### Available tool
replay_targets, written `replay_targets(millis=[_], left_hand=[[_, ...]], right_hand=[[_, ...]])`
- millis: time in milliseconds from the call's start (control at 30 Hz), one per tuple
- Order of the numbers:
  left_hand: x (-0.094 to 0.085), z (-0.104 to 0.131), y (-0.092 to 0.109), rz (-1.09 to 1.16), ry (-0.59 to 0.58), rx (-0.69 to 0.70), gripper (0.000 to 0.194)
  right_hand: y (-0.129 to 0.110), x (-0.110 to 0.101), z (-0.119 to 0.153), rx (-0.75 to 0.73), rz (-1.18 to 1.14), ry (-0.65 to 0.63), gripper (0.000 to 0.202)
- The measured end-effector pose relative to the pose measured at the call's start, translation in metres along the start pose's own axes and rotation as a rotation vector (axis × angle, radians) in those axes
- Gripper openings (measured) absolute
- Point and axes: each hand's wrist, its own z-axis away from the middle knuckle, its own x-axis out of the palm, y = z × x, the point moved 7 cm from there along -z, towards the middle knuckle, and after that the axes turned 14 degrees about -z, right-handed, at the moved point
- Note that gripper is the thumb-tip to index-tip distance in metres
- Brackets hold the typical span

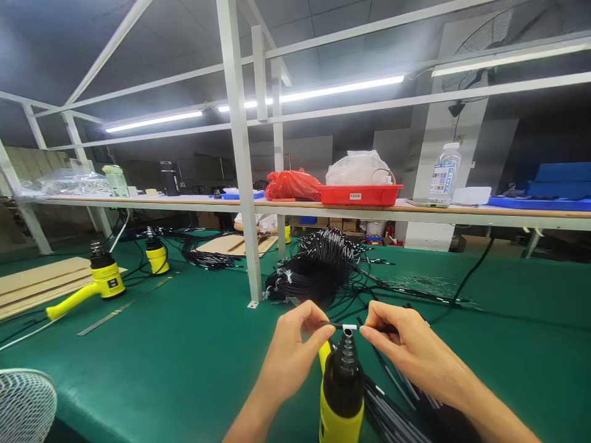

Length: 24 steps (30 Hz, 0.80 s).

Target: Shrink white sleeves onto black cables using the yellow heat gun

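Observation:
Between both hands a thin black cable with a white sleeve is stretched level, right above the nozzle of an upright yellow and black heat gun. My left hand pinches the cable's left part between thumb and fingers. On the other side my right hand pinches it just right of the white sleeve. A bunch of black cables lies beside the heat gun, partly hidden under my right forearm.
Behind the hands, a large coil of black cables lies by a white post. Two more yellow heat guns stand at left near wooden boards. A shelf holds a red tray and a bottle.

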Motion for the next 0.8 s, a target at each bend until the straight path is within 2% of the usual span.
replay_targets(millis=[200, 367, 467, 667, 800], left_hand=[[0.0, -0.001, -0.001, 0.014, 0.006, -0.011, 0.009], [-0.001, 0.0, 0.0, 0.015, 0.003, -0.004, 0.008], [-0.002, 0.0, 0.003, -0.027, 0.003, 0.02, 0.016], [0.002, 0.0, 0.002, -0.127, -0.035, 0.057, 0.047], [0.003, 0.0, 0.0, -0.13, -0.031, 0.049, 0.046]], right_hand=[[0.004, 0.0, 0.001, 0.019, 0.002, -0.003, 0.028], [0.005, -0.001, 0.001, 0.036, 0.05, -0.019, 0.037], [0.001, -0.003, 0.001, 0.014, 0.026, -0.008, 0.039], [-0.005, -0.002, 0.004, 0.01, -0.011, -0.022, 0.038], [-0.005, -0.001, 0.003, 0.012, -0.008, -0.024, 0.036]])
